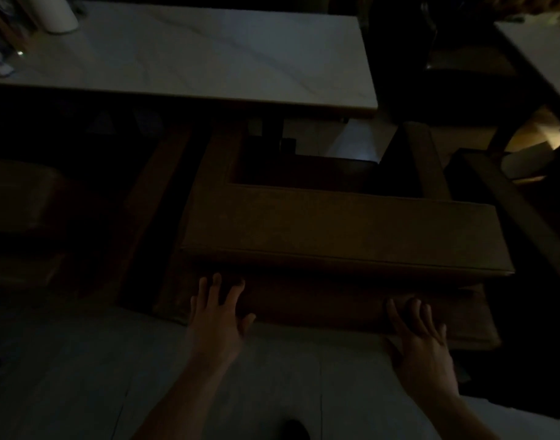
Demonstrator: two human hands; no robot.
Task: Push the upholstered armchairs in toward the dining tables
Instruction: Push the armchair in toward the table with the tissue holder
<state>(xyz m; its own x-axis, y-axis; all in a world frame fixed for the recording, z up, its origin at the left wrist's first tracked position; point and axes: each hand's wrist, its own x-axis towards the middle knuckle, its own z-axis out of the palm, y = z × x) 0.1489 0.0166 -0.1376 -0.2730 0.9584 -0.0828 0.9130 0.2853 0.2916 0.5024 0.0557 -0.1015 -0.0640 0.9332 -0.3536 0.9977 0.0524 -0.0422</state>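
The room is very dim. A brown upholstered armchair (pixel 342 230) stands in front of me, its backrest toward me and its seat facing a white marble dining table (pixel 209 58). The armrests reach toward the table's near edge. My left hand (pixel 216 315) lies flat on the lower left of the chair's back, fingers spread. On the lower right of the back rests my right hand (pixel 420 335), fingers also apart. Neither hand grips anything.
A second brown armchair (pixel 27 198) stands at the left, barely visible. Another chair (pixel 507 198) and a second pale table (pixel 539 55) are at the right. A white cylinder (pixel 58 14) stands on the table's far left. Pale tiled floor (pixel 81 376) lies under my arms.
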